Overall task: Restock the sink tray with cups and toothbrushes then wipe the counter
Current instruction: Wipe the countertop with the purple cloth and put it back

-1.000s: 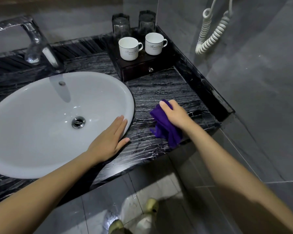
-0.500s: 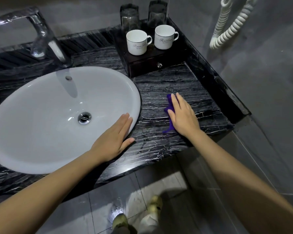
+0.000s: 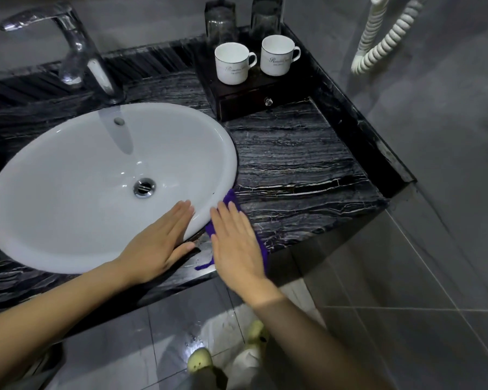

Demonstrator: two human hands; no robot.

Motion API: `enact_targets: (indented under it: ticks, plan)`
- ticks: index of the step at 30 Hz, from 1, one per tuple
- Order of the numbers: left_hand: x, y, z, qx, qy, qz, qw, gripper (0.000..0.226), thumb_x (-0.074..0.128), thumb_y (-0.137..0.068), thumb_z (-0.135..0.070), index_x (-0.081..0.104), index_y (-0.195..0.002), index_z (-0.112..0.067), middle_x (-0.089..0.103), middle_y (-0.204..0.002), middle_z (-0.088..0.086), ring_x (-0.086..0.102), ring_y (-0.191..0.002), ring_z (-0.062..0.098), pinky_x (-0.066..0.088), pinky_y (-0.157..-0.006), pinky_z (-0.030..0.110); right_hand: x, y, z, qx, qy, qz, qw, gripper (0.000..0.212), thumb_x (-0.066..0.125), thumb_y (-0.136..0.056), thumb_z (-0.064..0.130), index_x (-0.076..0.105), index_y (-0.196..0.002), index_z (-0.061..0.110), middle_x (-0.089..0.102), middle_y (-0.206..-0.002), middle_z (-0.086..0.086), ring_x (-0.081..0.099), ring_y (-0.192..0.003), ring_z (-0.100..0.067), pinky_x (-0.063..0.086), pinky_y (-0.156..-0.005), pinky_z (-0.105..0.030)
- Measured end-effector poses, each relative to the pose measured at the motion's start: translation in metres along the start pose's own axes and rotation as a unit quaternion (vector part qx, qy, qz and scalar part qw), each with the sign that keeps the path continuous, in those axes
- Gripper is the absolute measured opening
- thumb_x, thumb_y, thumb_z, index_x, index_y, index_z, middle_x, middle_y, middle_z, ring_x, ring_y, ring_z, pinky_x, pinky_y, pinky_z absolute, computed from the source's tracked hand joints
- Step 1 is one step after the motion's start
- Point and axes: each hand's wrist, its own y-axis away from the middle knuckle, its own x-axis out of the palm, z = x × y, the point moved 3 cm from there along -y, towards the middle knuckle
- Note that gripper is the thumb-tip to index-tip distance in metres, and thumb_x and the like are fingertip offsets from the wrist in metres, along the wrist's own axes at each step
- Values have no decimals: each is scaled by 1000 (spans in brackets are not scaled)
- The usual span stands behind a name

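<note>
My right hand (image 3: 235, 243) lies flat on a purple cloth (image 3: 231, 199), pressing it to the black marble counter (image 3: 293, 164) right beside the sink's rim. Most of the cloth is hidden under the palm. My left hand (image 3: 158, 243) rests flat with fingers together on the front right rim of the white sink (image 3: 68, 178), holding nothing. At the back right stands a dark wooden tray (image 3: 245, 101) with a small drawer; on it are two white cups (image 3: 233, 63) (image 3: 276, 54) and behind them two clear glasses (image 3: 220, 21) (image 3: 265, 16). No toothbrushes are visible.
A chrome faucet (image 3: 76, 52) rises behind the sink. A raised black ledge (image 3: 364, 128) borders the counter on the right against a grey wall, where a white coiled cord (image 3: 386, 38) hangs. Below the counter's front edge is grey tiled floor with my feet in pale slippers (image 3: 200, 361).
My right hand has slid the purple cloth leftward and toward the front edge, from mid-counter to the sink's rim, flattening over it. My left hand stays on the sink rim.
</note>
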Motion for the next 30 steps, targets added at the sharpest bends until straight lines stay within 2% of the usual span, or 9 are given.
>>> enact_targets:
  ticks: [3, 6, 8, 12, 14, 20, 25, 28, 30]
  plan:
    - [-1, -1, -5, -9, 3, -4, 1000, 75, 15, -95, -56, 29, -142, 1, 31, -150, 16, 16, -139, 13, -1, -115, 13, 4, 17, 12, -39, -11, -2, 999, 50, 37, -92, 29, 47, -138, 12, 49, -145, -6, 43, -137, -24, 21, -113, -38]
    - [-3, 0, -5, -4, -15, 8, 1000, 74, 16, -96, -55, 30, -141, 2, 32, -149, 17, 16, -139, 15, -1, -115, 13, -3, 19, -9, -75, -30, -19, 997, 49, 39, -91, 28, 47, -138, 17, 48, -146, -4, 43, -137, -21, 27, -117, -36]
    - [-2, 0, -3, 5, -27, 13, 1000, 73, 17, -96, -53, 29, -142, 2, 32, -149, 18, 16, -140, 16, -2, -116, 15, -16, 7, -37, -49, -30, -38, 998, 49, 39, -90, 26, 49, -137, 16, 49, -145, -6, 45, -136, -23, 35, -113, -39]
    - [0, 0, -1, -2, -32, 14, 999, 73, 17, -95, -55, 25, -145, -2, 27, -152, 15, 18, -142, 18, -2, -117, 17, -43, -29, -116, 24, -7, -13, 1000, 51, 35, -99, 26, 28, -149, 16, 25, -158, -7, 21, -147, -24, 15, -122, -37]
    - [0, 1, -1, -6, -33, 17, 999, 73, 18, -95, -55, 25, -145, -2, 27, -152, 14, 19, -142, 19, -2, -118, 17, -55, -44, -155, 58, 6, -9, 998, 52, 31, -101, 29, 21, -151, 18, 18, -160, -5, 14, -149, -22, 11, -123, -36]
    - [0, 0, -1, -13, -37, 13, 999, 73, 19, -95, -56, 24, -146, -4, 26, -153, 13, 19, -143, 19, 0, -118, 18, -77, -59, -232, 116, 14, -18, 993, 53, 33, -100, 28, 23, -150, 13, 20, -159, -11, 18, -147, -27, 17, -121, -40]
    - [2, 0, -3, -23, -42, 5, 999, 74, 19, -94, -57, 23, -146, -5, 24, -153, 12, 17, -143, 18, 4, -118, 22, -73, -55, -212, 107, 13, -29, 994, 52, 33, -100, 25, 25, -149, 10, 25, -157, -13, 23, -145, -28, 19, -119, -40]
    - [3, -2, -3, -22, -38, 17, 999, 74, 19, -94, -57, 23, -145, -4, 25, -153, 13, 17, -143, 18, 4, -118, 22, -63, -47, -164, 42, 18, -12, 999, 52, 32, -99, 26, 26, -149, 11, 27, -157, -11, 24, -146, -25, 19, -121, -39]
    - [1, -1, -4, -24, -35, 24, 999, 75, 19, -94, -58, 24, -145, -4, 26, -153, 13, 18, -142, 18, 3, -117, 21, -52, -38, -121, -12, 5, 9, 1000, 52, 31, -99, 26, 24, -150, 13, 25, -158, -7, 21, -147, -22, 13, -122, -36]
